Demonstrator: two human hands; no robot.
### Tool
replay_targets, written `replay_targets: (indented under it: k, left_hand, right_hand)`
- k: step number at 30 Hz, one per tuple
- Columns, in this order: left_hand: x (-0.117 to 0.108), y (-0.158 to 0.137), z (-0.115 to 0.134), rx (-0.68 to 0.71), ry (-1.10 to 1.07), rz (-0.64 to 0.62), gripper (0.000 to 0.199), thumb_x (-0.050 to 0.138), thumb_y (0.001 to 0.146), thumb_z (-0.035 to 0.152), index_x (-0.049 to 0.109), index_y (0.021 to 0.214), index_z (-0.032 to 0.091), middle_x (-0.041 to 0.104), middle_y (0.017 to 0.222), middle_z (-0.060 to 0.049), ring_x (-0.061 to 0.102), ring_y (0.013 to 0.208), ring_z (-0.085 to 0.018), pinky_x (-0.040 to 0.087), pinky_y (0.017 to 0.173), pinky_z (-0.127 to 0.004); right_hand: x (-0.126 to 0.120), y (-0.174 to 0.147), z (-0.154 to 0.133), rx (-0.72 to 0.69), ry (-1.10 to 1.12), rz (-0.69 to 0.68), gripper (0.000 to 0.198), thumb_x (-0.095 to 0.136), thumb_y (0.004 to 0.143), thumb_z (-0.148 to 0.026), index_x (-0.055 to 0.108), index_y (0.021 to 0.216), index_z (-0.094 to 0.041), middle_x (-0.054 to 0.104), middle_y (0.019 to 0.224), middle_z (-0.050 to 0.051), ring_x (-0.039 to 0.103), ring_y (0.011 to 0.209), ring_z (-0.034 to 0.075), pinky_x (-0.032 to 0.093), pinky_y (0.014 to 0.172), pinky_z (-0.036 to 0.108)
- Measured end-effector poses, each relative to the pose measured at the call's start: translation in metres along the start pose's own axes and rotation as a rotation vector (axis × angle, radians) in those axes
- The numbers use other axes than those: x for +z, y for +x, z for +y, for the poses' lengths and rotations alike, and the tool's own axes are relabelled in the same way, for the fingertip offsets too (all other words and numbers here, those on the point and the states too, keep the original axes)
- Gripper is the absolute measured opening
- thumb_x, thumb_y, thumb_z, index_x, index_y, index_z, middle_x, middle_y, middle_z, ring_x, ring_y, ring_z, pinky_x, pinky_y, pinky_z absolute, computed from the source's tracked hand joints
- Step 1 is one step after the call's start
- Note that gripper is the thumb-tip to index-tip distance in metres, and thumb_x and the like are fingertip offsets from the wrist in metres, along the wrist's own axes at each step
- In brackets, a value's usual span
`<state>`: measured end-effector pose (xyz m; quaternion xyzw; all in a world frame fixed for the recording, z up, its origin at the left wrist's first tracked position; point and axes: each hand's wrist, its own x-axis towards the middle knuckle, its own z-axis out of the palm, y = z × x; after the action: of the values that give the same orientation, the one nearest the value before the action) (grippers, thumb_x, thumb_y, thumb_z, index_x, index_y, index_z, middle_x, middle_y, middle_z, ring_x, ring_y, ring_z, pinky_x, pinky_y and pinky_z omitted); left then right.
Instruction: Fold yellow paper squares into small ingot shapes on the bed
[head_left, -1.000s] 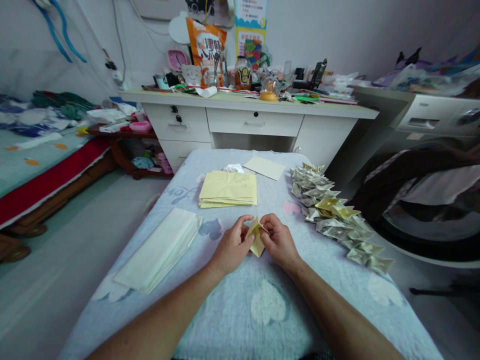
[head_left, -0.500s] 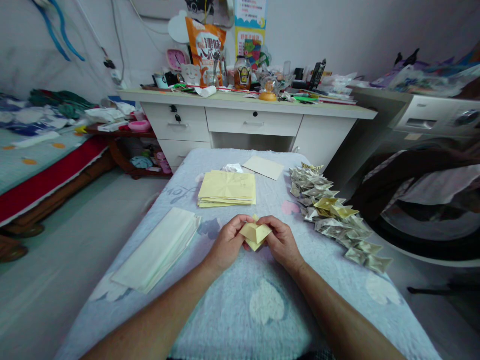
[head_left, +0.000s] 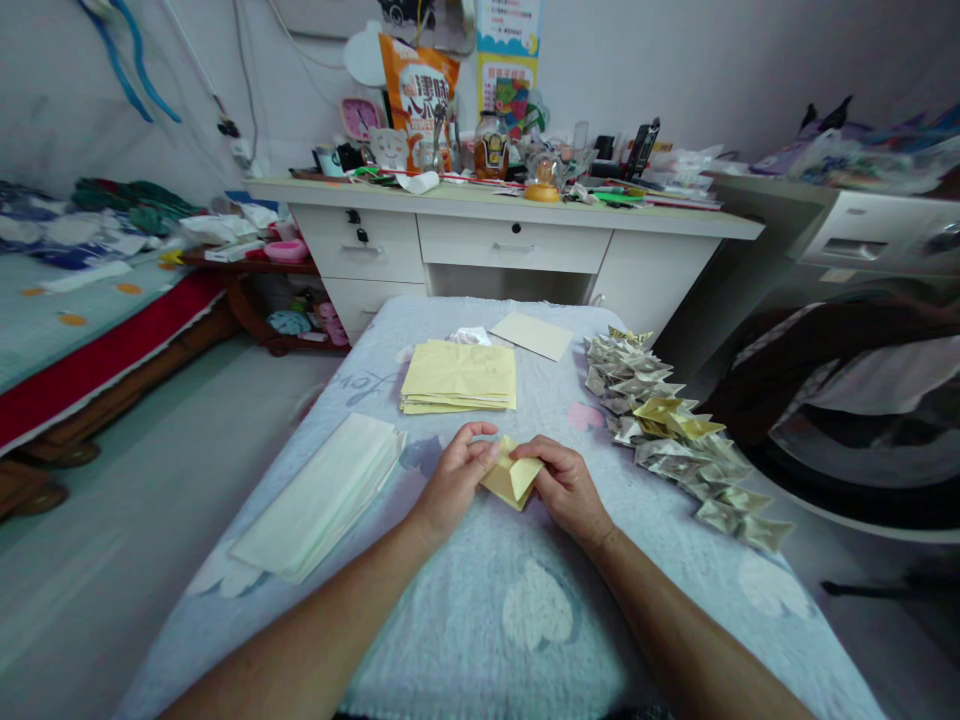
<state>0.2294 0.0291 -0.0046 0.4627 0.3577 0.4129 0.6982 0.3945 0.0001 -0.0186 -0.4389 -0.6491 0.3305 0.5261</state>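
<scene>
A small folded piece of yellow paper (head_left: pixel 514 482) is held low over the cloth, between both hands. My right hand (head_left: pixel 564 486) pinches its right side with thumb and fingers. At the left edge, my left hand (head_left: pixel 454 478) has its thumb against the paper and its index finger raised off it; the lower fingers are partly hidden. Just beyond lies a stack of flat yellow sheets (head_left: pixel 459 375). Left of my hands is a stack of long pale folded paper (head_left: pixel 319 500). Folded paper pieces (head_left: pixel 675 425), mostly grey with some yellow, stand in a row at right.
A pale card (head_left: pixel 532 335) and a crumpled white piece (head_left: pixel 470 336) lie at the far end of the cloth-covered table (head_left: pixel 420 640). Behind stands a cluttered white desk (head_left: pixel 517 245). A washing machine (head_left: pixel 847 400) is at right, a bed (head_left: pixel 97 320) at left.
My left index finger has lifted off the folded paper. The paper has turned and tilted in my right hand's grip. The view has shifted slightly.
</scene>
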Motion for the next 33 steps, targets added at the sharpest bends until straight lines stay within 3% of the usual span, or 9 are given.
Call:
replay_targets:
  k: [5,10,12,15,19,26,33]
  left_hand:
    - [-0.003,0.005,-0.003,-0.040,0.050,0.031,0.035,0.063,0.076,0.039,0.052,0.101,0.019,0.063,0.072,0.001,0.057,0.059,-0.011,0.041,0.055,-0.021]
    - [-0.005,0.004,-0.003,-0.060,0.078,0.016,0.032,0.063,0.076,0.037,0.054,0.099,0.017,0.065,0.072,0.000,0.058,0.058,-0.012,0.042,0.055,-0.022]
    - [-0.004,0.004,-0.003,-0.056,0.100,-0.001,0.032,0.064,0.076,0.038,0.055,0.099,0.017,0.066,0.073,0.000,0.058,0.059,-0.012,0.041,0.055,-0.022]
    - [-0.003,0.005,-0.003,-0.052,0.121,-0.023,0.033,0.064,0.075,0.038,0.055,0.099,0.017,0.065,0.073,0.000,0.058,0.061,-0.012,0.042,0.057,-0.022]
    - [0.000,0.006,-0.003,-0.023,0.205,-0.044,0.026,0.061,0.077,0.040,0.058,0.082,0.014,0.058,0.064,0.002,0.052,0.056,-0.009,0.037,0.053,-0.020]
    - [0.002,0.005,-0.001,-0.050,0.208,-0.064,0.028,0.061,0.076,0.042,0.052,0.072,0.015,0.051,0.056,0.004,0.045,0.049,-0.008,0.034,0.048,-0.020]
    - [-0.006,0.004,0.006,-0.033,0.209,-0.032,0.031,0.063,0.076,0.043,0.053,0.069,0.015,0.050,0.056,0.004,0.043,0.051,-0.008,0.033,0.050,-0.020]
  right_hand:
    - [0.001,0.000,-0.006,-0.014,-0.017,-0.097,0.023,0.048,0.082,-0.013,0.069,0.091,-0.020,0.057,0.075,0.000,0.052,0.065,0.011,0.040,0.061,0.022]
    - [0.005,-0.003,-0.005,0.152,0.065,-0.098,0.031,0.053,0.079,-0.016,0.055,0.109,-0.022,0.055,0.072,-0.003,0.051,0.062,0.011,0.040,0.056,0.020]
    - [0.006,-0.003,-0.004,0.187,0.060,-0.096,0.031,0.057,0.075,-0.016,0.053,0.105,-0.022,0.054,0.069,-0.004,0.050,0.059,0.010,0.038,0.053,0.019]
    - [0.006,-0.002,-0.006,0.186,0.022,-0.090,0.018,0.059,0.073,-0.016,0.055,0.090,-0.020,0.058,0.071,-0.003,0.052,0.061,0.010,0.040,0.055,0.020]
    - [0.005,0.000,-0.011,0.151,-0.043,-0.071,0.012,0.060,0.072,-0.015,0.057,0.083,-0.019,0.061,0.071,-0.002,0.054,0.063,0.011,0.041,0.059,0.021]
    - [0.002,-0.001,-0.010,0.173,0.025,-0.066,0.011,0.059,0.075,-0.019,0.062,0.085,-0.019,0.064,0.075,0.000,0.057,0.065,0.012,0.044,0.061,0.022]
    - [-0.003,0.001,-0.009,0.173,0.032,0.007,0.023,0.049,0.085,-0.023,0.069,0.094,-0.021,0.065,0.086,0.002,0.059,0.078,0.014,0.045,0.068,0.024]
